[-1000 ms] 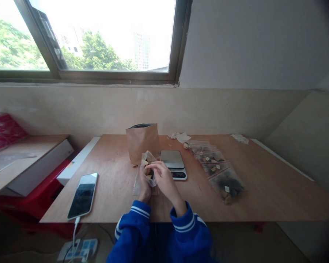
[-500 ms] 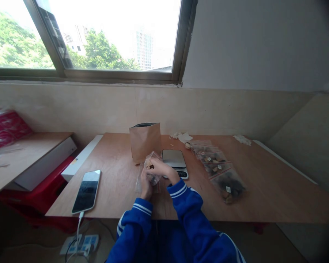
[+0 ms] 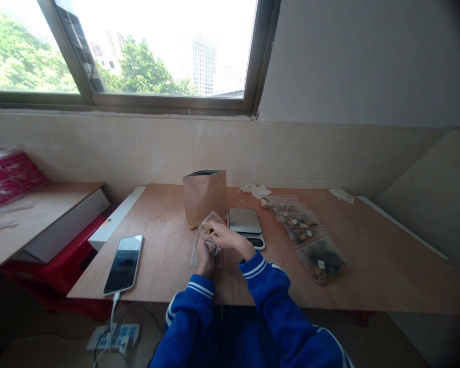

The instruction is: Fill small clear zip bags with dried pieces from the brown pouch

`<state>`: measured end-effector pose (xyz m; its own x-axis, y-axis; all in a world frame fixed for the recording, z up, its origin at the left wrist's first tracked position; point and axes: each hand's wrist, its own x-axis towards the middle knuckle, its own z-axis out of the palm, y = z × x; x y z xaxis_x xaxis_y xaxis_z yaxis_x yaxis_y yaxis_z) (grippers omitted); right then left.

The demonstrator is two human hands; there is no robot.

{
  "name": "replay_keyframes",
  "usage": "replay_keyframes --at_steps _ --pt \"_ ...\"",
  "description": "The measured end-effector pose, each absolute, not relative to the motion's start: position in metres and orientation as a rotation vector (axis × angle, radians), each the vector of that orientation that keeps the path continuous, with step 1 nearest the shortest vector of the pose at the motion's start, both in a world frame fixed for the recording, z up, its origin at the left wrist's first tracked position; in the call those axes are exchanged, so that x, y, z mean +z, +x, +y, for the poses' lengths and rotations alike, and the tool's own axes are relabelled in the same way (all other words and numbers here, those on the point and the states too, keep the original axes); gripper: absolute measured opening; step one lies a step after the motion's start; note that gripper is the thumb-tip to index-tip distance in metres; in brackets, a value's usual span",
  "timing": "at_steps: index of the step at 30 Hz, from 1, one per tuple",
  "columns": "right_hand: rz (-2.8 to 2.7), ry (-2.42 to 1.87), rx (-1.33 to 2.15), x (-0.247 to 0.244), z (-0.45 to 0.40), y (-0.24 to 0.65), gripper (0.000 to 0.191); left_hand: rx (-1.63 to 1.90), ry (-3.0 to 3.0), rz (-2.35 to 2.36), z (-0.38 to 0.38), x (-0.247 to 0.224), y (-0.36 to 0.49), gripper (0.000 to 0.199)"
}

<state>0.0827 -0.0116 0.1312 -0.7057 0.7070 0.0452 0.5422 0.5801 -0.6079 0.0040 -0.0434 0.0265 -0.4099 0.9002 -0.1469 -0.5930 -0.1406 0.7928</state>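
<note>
The left hand [image 3: 205,259] is closed around a small clear bag [image 3: 213,215], holding it up over the near middle of the wooden table [image 3: 164,220], its open mouth facing up and brown dried pieces [image 3: 207,229] showing inside. The right hand [image 3: 227,236] reaches across from the right, its fingertips at the mouth of that bag, against the pieces; whether they pinch one cannot be told, as the fingers hide it. Under and beside the left hand, a flat plastic bag [image 3: 194,254] lies on the tabletop. Just beyond the grip stands a brown paper bag [image 3: 205,198], upright with its top open. To the right of the grip, partly behind the right wrist, sits a kitchen scale [image 3: 245,220] with a bare metal plate. Farther right, a row of zip bags [image 3: 322,255] with red-lined edges and small white labels runs from the far side toward the near side, dark and brown pieces inside. Crumpled tissue [image 3: 260,191] lies beyond the scale. Well to the left of the grip, a phone [image 3: 123,265] lies with a white cable [image 3: 113,312] plugged into its near end and hanging toward a power strip [image 3: 127,335] below the table edge.
</note>
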Motion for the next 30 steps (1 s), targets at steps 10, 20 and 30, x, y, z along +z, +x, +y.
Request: replay_keyframes --at_steps 10,20,30 --pt "-2.154 -1.079 0.981 0.15 -0.009 0.096 0.005 1.751 0.224 0.871 -0.04 0.027 -0.001 0.027" --pt "-2.02 -0.982 0.905 0.166 0.011 0.105 0.013 1.745 0.181 0.894 -0.039 0.025 0.001 0.029" --pt "-1.708 -0.752 0.698 0.221 0.084 0.09 0.04 1.728 0.223 0.969 -0.043 0.035 0.002 0.035"
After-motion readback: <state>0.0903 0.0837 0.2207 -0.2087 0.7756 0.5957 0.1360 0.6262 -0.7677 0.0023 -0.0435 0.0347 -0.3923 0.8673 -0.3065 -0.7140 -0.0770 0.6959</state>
